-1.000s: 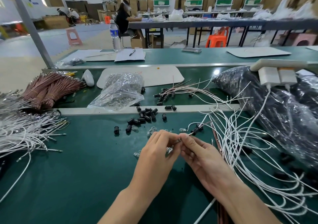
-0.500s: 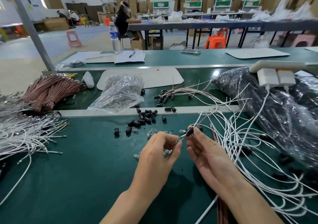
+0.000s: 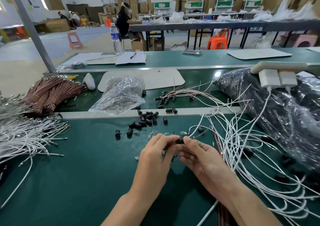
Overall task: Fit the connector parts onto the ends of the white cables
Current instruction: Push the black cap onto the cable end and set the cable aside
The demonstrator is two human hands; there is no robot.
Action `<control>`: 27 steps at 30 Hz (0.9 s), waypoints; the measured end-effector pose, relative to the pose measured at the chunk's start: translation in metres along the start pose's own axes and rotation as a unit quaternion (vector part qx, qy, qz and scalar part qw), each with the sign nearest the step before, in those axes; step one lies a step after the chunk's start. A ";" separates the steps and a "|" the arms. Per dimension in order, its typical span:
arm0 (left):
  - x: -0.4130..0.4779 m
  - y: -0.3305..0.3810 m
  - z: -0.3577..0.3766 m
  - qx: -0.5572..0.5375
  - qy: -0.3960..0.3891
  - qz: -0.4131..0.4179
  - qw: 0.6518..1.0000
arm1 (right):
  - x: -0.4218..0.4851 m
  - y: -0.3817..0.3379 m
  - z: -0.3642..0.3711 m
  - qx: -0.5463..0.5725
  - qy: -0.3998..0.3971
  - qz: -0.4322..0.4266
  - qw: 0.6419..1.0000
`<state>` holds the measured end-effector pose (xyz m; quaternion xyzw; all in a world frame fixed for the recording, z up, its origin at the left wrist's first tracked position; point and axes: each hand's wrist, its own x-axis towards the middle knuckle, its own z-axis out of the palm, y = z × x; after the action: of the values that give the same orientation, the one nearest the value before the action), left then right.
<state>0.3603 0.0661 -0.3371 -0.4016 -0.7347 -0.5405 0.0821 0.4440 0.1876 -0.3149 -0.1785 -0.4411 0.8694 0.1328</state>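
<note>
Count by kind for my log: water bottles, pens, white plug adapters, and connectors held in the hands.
bottle: 1
pen: 1
adapters: 2
connector, pinched between left hand and right hand: 1
Total: 5

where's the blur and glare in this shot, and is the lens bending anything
Head view: motion blur smears the white bags at top right; the wide lens tilts the grey post and bows the bench edges; glare streaks the black plastic bag and the clear bag; the left hand, right hand and black connector part are fairly sharp, with soft shadow beneath.
</note>
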 end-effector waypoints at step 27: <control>0.000 0.007 0.003 0.084 -0.054 -0.031 0.994 | -0.005 0.003 0.006 -0.034 0.012 -0.077 0.996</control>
<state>0.3663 0.0690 -0.3331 -0.3988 -0.7933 -0.4563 0.0587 0.4455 0.1798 -0.3131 -0.1589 -0.4809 0.8390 0.1990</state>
